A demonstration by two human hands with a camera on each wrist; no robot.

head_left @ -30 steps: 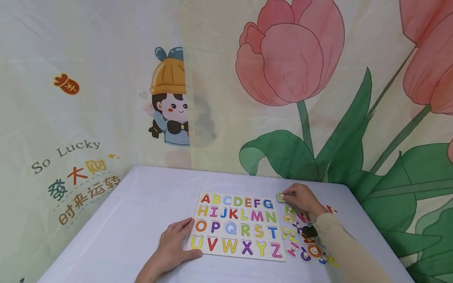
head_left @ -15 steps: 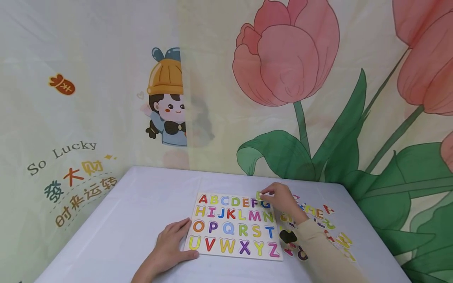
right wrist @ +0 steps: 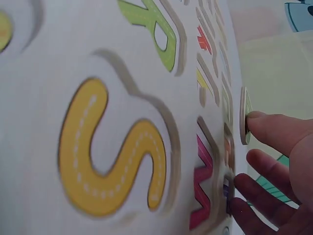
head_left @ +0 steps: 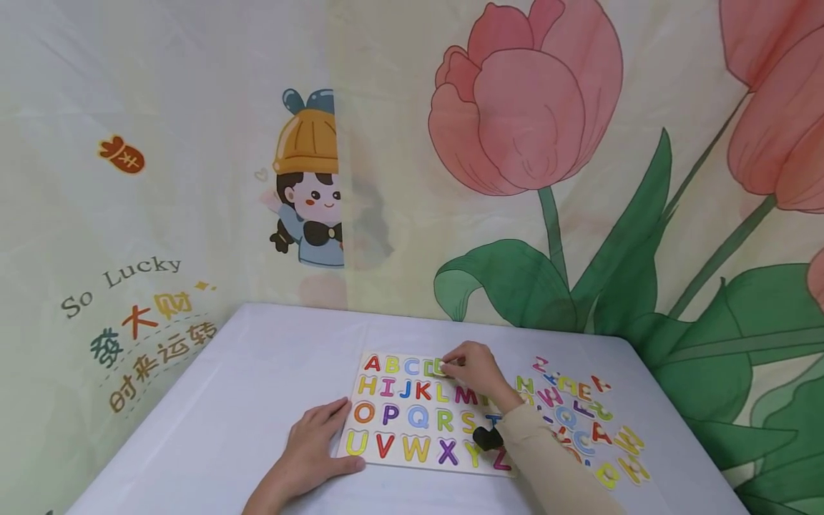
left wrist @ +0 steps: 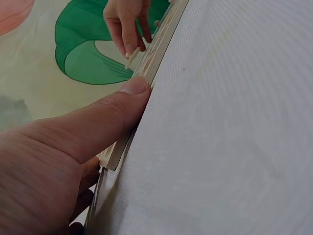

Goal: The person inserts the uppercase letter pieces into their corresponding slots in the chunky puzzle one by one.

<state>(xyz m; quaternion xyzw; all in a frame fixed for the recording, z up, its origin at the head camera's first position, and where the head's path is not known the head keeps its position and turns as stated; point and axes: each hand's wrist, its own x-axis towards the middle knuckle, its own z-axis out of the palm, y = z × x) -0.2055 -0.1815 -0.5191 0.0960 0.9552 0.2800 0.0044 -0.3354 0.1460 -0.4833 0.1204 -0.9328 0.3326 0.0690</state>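
Note:
A white alphabet puzzle board [head_left: 426, 466] with coloured letter recesses lies on the table. My left hand [head_left: 312, 443] rests at its front left corner, fingers along the left side and thumb on the front edge; in the left wrist view the thumb [left wrist: 105, 120] presses that edge. My right hand [head_left: 476, 372] pinches a green letter piece [head_left: 436, 366] by its knob, over the top row just right of the C. Seen from the right wrist, the piece [right wrist: 244, 116] stands on edge, tilted and apart from the board. Its letter looks like a D, partly hidden by the fingers.
Loose letter pieces with knobs lie scattered right of the board, among them a red A [head_left: 600, 433] and a yellow-green B [head_left: 607, 475]. A dark object [head_left: 487, 438] sits at the right wrist, over the board. A printed curtain [head_left: 399, 214] hangs behind the table.
My right hand has carried the green letter piece leftward from the board's right side to the top row, uncovering more loose pieces. The left hand has stayed at the corner.

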